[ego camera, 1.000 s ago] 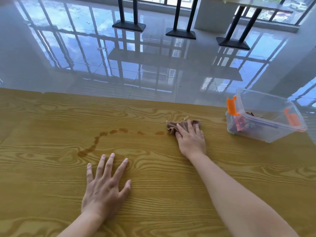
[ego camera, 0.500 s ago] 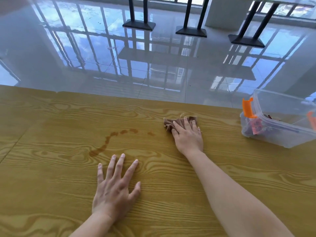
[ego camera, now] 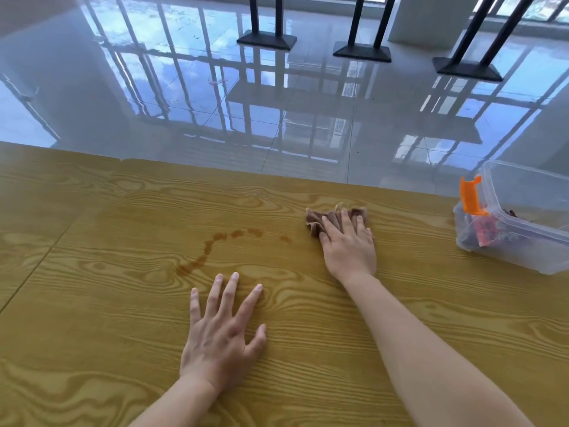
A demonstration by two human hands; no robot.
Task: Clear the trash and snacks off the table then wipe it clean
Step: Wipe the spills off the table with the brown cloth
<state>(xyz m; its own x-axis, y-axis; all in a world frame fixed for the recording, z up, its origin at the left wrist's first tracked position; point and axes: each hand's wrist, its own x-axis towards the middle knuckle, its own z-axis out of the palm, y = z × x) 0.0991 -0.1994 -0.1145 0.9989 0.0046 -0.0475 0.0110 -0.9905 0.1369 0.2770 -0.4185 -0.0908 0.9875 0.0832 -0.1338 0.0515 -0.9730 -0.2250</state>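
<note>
1. While the right hand (ego camera: 349,248) lies flat at the centre right of the frame, its palm and fingers press down on a crumpled brown cloth (ego camera: 326,218); the fingers are held close together on top of the cloth, not curled around it.
2. Only the far and left edges of the cloth stick out from under the hand, toward the far edge of the wooden table (ego camera: 92,334).
3. Lower in the frame, at centre, the left hand (ego camera: 220,331) rests palm down on the bare wood with its fingers spread wide and nothing under or between them.
4. A brown spill trail (ego camera: 212,246) curves across the tabletop in the middle of the frame, from a smear above the left hand's fingertips up through a row of separate drops that runs rightward.
5. The last drop (ego camera: 285,238) of that row lies just left of the cloth, apart from it.
6. At the right edge of the frame, a clear plastic bin (ego camera: 523,192) stands on the table, well apart from the right hand, with an orange latch (ego camera: 470,195) raised on its left end.
7. Inside the bin, red and dark wrappers (ego camera: 488,231) show through the wall; what they are exactly cannot be told.
8. Beyond the table, the upper half of the frame is a glossy tiled floor (ego camera: 92,103) with black stands (ego camera: 267,40) at the top.
</note>
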